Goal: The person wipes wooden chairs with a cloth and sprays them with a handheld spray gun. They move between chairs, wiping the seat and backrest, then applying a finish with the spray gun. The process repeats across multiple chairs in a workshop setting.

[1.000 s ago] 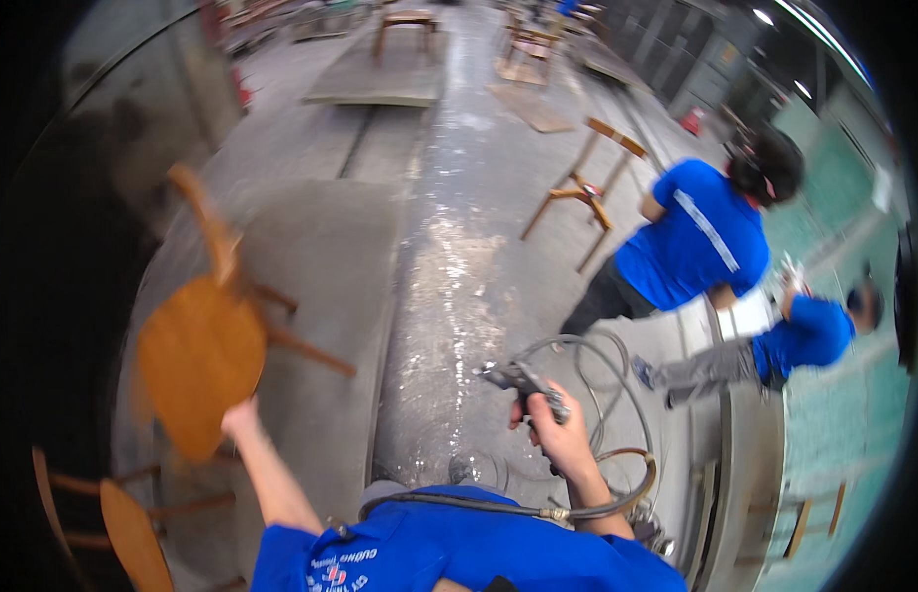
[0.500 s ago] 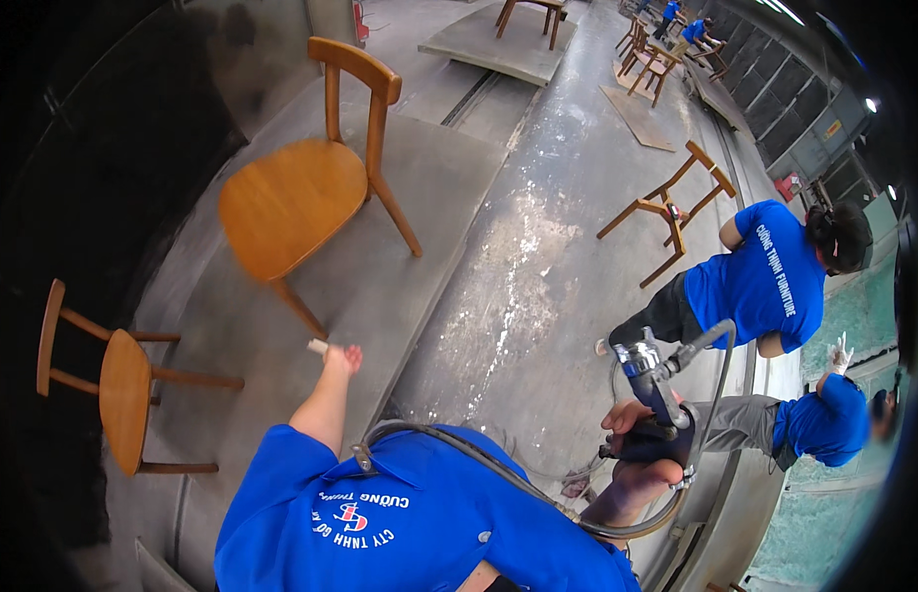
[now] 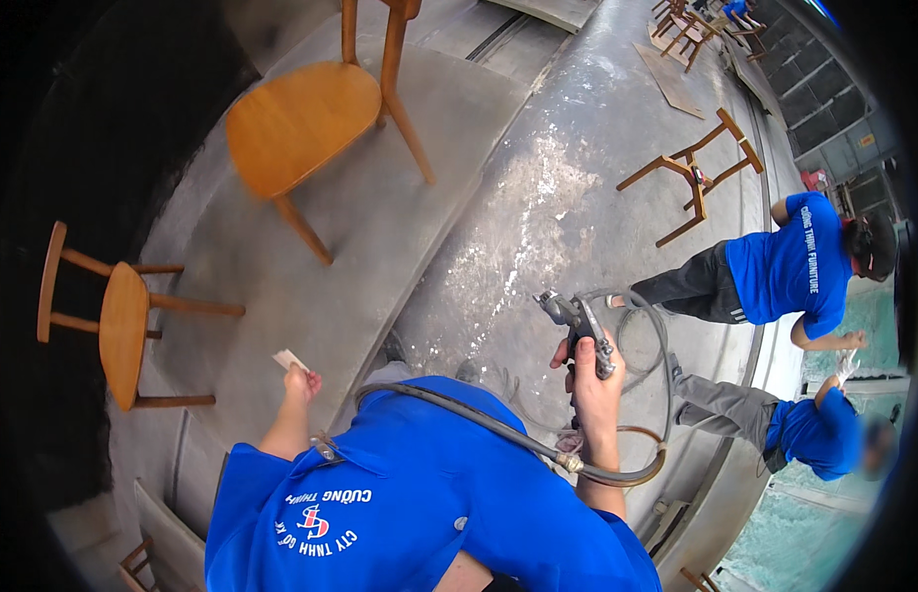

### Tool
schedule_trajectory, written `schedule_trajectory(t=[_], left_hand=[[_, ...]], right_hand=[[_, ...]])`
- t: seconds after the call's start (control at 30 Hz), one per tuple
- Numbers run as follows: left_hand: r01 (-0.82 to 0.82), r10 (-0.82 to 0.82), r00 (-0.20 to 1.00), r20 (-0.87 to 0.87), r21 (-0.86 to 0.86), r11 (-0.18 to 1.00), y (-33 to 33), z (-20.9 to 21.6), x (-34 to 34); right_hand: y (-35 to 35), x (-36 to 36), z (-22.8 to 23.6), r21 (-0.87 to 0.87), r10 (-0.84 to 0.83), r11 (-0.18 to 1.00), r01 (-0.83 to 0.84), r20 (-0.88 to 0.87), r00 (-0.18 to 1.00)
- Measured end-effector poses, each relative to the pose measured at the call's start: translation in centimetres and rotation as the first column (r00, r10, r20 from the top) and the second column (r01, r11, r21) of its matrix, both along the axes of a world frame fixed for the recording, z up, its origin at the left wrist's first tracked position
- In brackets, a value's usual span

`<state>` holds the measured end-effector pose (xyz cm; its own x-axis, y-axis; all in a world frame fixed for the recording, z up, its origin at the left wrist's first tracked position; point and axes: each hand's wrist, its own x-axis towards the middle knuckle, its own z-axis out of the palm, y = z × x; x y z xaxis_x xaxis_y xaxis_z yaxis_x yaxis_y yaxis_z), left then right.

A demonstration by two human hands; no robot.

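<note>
My right hand is wrapped round the handle of a metal spray gun, held up in front of me on the right. A dark hose runs across my chest and loops under that forearm. In my left hand, a small pale flat piece is pinched; I cannot make out its material. Beyond that hand, an orange-brown wooden chair stands on a grey platform, its top cut off by the frame's edge. At the left, a second wooden chair appears tilted by the lens.
A chair frame without a seat stands on the stained floor at the right. Two people in blue shirts, one nearer and one lower, are on my right. Several chairs and a flat board are farther back.
My right hand has brought the spray gun up and left, and its nozzle now points left. My left hand has drawn back nearer my body with the pale piece. The view has tipped downward.
</note>
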<state>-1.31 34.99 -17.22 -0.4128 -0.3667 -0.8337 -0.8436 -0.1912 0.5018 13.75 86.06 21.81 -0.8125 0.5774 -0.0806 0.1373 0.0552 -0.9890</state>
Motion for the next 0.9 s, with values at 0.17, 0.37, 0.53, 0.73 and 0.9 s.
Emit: schedule_trajectory(t=[0.17,0.37,0.53,0.73,0.9], left_hand=[[-0.002,0.007,0.997,-0.072,0.063,0.998,2.3,1.6,0.4],[-0.041,0.041,0.999,0.006,0.005,0.999,2.0,1.2,4.3],[-0.075,0.076,0.996,0.048,-0.035,0.997,0.1,0.7,8.3],[-0.104,0.104,0.994,0.035,-0.003,0.995,0.5,0.7,11.4],[-0.130,0.130,0.991,0.002,-0.009,0.991,2.1,1.7,12.7]], right_hand=[[0.4,1.0,-3.6,-0.040,-0.102,0.993,0.108,0.142,0.985],[1.3,2.8,-4.3,-0.044,-0.103,0.993,0.109,0.121,0.987],[2.1,4.1,-4.4,0.033,-0.046,0.999,0.043,0.127,0.991],[2.6,5.0,-4.0,0.022,-0.026,0.999,0.025,0.044,0.999],[3.4,6.2,-2.3,-0.224,0.108,0.967,-0.122,-0.074,0.991]])
